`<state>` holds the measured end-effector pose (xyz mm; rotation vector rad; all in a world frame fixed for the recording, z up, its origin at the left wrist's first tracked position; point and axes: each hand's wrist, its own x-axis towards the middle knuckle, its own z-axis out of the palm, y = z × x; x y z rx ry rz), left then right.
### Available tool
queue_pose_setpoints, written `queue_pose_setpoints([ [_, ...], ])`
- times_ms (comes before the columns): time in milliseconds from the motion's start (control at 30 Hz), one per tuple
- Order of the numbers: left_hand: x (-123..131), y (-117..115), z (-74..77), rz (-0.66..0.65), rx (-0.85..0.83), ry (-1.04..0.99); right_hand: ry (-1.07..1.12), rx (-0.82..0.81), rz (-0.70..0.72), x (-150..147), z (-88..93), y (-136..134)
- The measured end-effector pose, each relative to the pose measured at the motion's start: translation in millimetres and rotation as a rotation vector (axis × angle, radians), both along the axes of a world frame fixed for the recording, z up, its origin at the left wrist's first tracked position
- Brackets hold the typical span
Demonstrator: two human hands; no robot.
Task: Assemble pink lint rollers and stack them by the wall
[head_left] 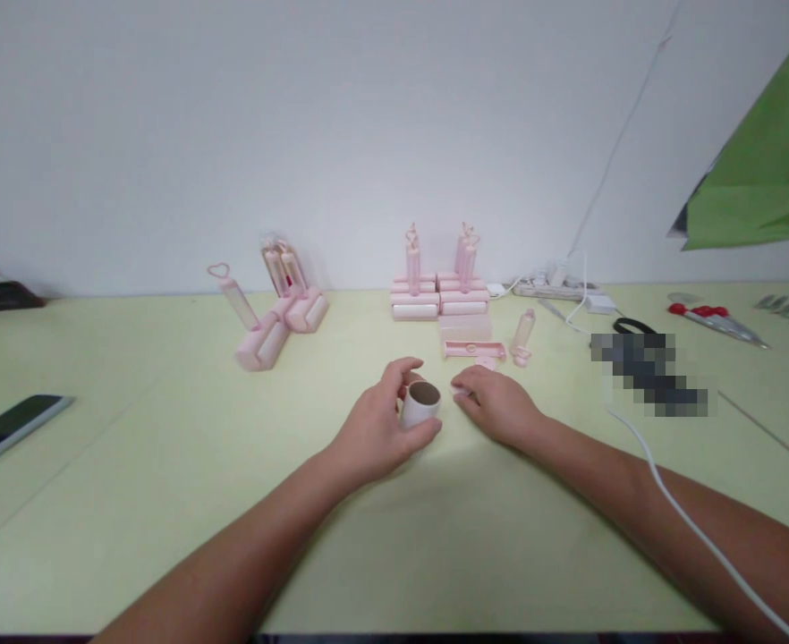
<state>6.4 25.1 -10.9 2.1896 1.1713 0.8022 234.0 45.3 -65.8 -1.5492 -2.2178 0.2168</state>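
My left hand (376, 425) is wrapped round a short white paper roll (421, 404) with a brown cardboard core, its open end turned toward me. My right hand (495, 401) rests on the pale green table (166, 465) just right of the roll, fingers curled over a small pink piece (460, 390) at its fingertips. Just beyond the hands lie a pink roller frame (473, 349), a small pink cap (484, 362) and a clear pink handle (521, 335).
Pink lint rollers stand stacked at the back centre (438, 300) and lie in a group at the back left (277, 322). A phone (5, 429) lies at the left edge. A power strip (555, 288), red-handled scissors (709, 317) and a white cable (676, 510) are on the right.
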Motion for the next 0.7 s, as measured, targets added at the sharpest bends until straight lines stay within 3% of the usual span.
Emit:
queue_pose_setpoints([
  [100, 2.2, -0.9, -8.1, -0.009, -0.082, 0.033, 0.15, 0.031, 0.002, -0.4, -1.5, -1.2],
  [267, 0.7, 0.9, -10.0, -0.089, -0.059, 0.057, 0.755, -0.071, 0.094, -8.9, -3.7, -13.7],
  [333, 0.9, 0.7, -8.9, -0.152, -0.042, 0.037, 0.895, -0.09, 0.138, -13.7, -3.4, -21.1],
  [700, 5.8, -2.8, -12.7, -0.153, -0.046, 0.025, 0.91, -0.107, 0.213, -21.2, -2.4, -33.7],
])
